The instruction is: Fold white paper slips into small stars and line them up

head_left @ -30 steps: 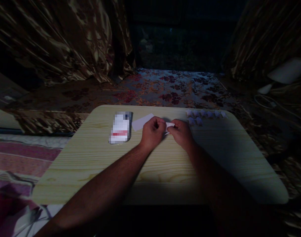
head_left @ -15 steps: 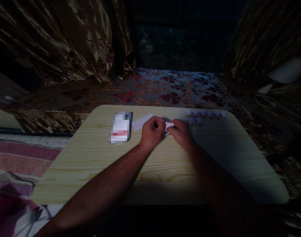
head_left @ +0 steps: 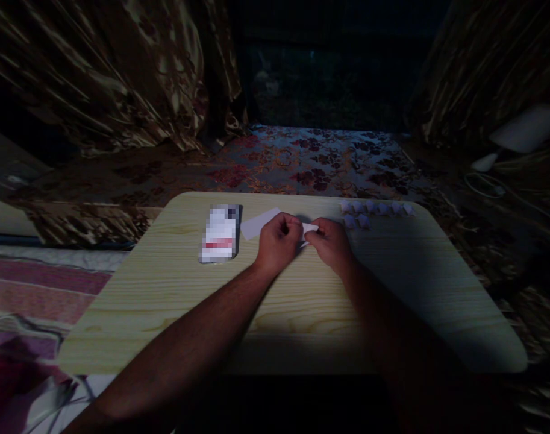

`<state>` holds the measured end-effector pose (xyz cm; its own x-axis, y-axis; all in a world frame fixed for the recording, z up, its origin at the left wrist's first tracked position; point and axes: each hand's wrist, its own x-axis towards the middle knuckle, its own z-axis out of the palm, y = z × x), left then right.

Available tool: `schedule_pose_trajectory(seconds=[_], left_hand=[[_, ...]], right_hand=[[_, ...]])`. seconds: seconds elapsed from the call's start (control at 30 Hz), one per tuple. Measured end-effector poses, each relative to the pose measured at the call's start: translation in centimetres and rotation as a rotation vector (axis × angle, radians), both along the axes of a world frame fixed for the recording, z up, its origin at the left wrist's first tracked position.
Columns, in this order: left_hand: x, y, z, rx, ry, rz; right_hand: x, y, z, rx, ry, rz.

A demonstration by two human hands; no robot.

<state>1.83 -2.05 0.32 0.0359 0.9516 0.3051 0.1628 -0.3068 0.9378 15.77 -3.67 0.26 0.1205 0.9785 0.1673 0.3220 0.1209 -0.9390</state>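
Observation:
Between my two hands, just above the wooden table [head_left: 275, 301], is a small piece of white paper [head_left: 309, 228] that looks folded. My left hand [head_left: 279, 241] pinches its left end with curled fingers. At the other end, my right hand [head_left: 331, 241] grips it between thumb and fingers. Part of the paper is covered by the fingers. A flat sheet of pale paper [head_left: 259, 224] lies just beyond my left hand. To the far right, several small pale folded pieces [head_left: 383, 208] sit in two rows on the tabletop.
A phone-shaped item [head_left: 219, 234], its surface blurred out, lies left of the sheet. Past the table is a ledge with flowered cloth [head_left: 320, 160] and curtains [head_left: 175, 72] beside it. A lamp [head_left: 525, 129] stands at right. Striped bedding [head_left: 40, 283] lies at left.

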Motion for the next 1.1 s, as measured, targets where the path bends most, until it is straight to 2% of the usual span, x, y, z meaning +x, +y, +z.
schedule_pose_trajectory(seconds=[1.1], left_hand=[[0.13,-0.06,0.31,-0.074,-0.042,-0.046]], right_hand=[[0.41,0.31,-0.30,0.038,0.029,-0.017]])
